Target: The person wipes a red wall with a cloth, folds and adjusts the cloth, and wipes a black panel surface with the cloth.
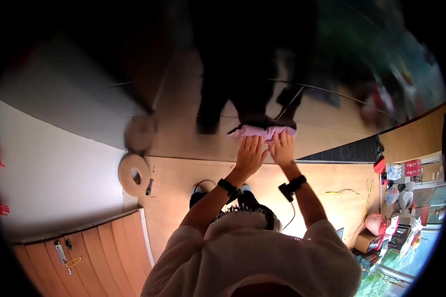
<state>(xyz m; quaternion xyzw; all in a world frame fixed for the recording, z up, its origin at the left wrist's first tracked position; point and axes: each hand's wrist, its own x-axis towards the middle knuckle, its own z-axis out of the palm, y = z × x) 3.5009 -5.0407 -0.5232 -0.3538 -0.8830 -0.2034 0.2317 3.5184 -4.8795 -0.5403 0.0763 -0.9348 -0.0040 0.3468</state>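
Hands side by side press a pink cloth (255,132) to a glossy, reflective surface (176,141), as seen from the head camera. The left hand (251,154) lies on the cloth's middle, fingers extended and close together; the right hand (282,148), its fingers slightly spread, covers the cloth near its right end. Whether either thumb pinches the fabric cannot be told. The cloth sits bunched lengthwise beneath the fingertips, well forward of the wearer's light knit top (282,257). Black bands (230,190) circle both wrists. A dark figure's reflection fills the surface beyond. To the left, a tan ring (125,173) stands beside the surface's edge, with a white wall (54,158) and brown wooden panelling (96,252) nearby. At right, bags and boxes crowd together, among them a red box (413,167).
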